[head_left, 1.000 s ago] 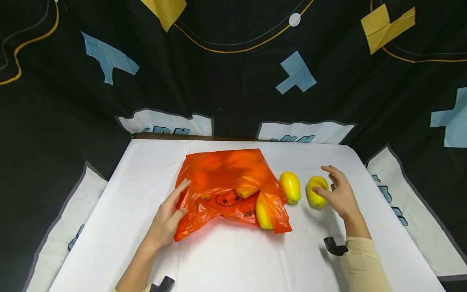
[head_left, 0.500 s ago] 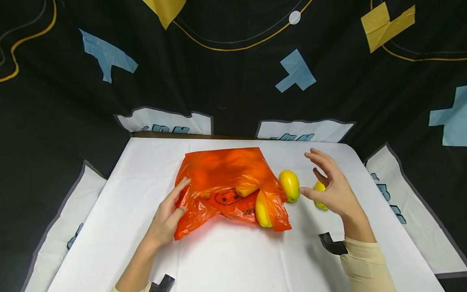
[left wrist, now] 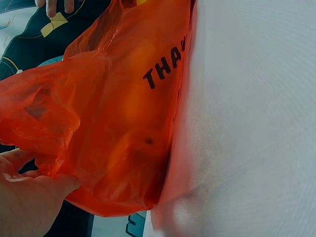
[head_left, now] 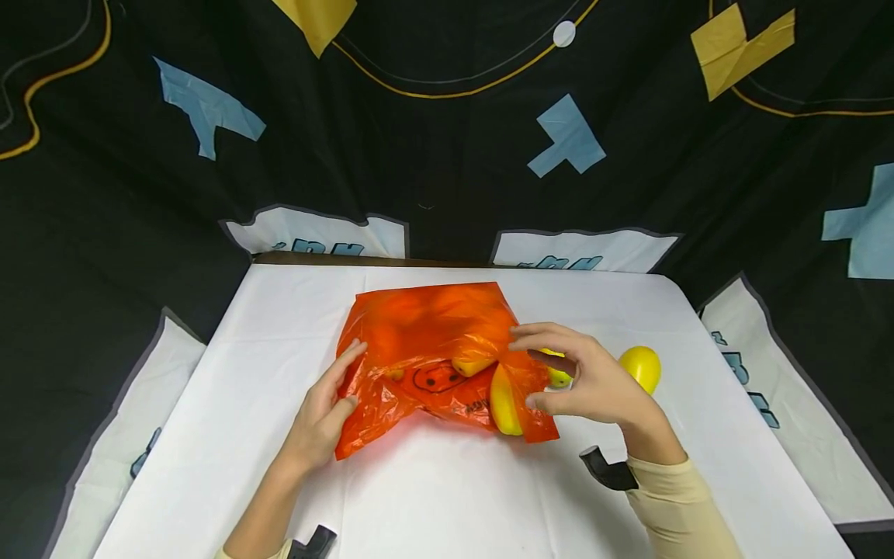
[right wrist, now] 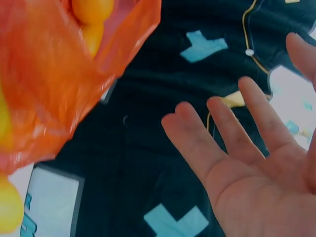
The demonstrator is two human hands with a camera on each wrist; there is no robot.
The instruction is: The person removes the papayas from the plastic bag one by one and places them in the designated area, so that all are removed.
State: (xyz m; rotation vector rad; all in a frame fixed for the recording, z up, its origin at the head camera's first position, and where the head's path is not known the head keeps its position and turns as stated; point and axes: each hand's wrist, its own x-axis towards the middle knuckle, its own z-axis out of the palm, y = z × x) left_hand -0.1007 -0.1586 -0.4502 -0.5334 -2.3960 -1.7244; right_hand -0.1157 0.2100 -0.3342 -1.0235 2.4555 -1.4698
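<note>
An orange-red plastic bag [head_left: 426,318] lies mid-table, its mouth facing me, with a smiling-face print inside. In the left wrist view, my left hand [left wrist: 29,197] pinches the plastic at the bag's left edge between thumb and fingers. Beside the bag's right edge hovers my right hand [head_left: 587,380], fingers spread and holding nothing. Yellow mango-like fruit [head_left: 504,400] shows at the mouth's right side, with another yellow piece [head_left: 471,366] deeper in. A yellow fruit [head_left: 559,376] outside the bag is partly hidden behind my right fingers. One more yellow fruit [head_left: 640,368] lies behind my right wrist.
The white table [head_left: 440,505] has its far edge against a black cloth backdrop [head_left: 447,171] bearing blue and yellow tape pieces. Black wrist mounts [head_left: 608,468] stick out from both sleeves.
My right hand has moved left from the rightmost yellow fruit to the bag's right edge. That fruit has shifted right. My left hand and the bag have hardly moved.
</note>
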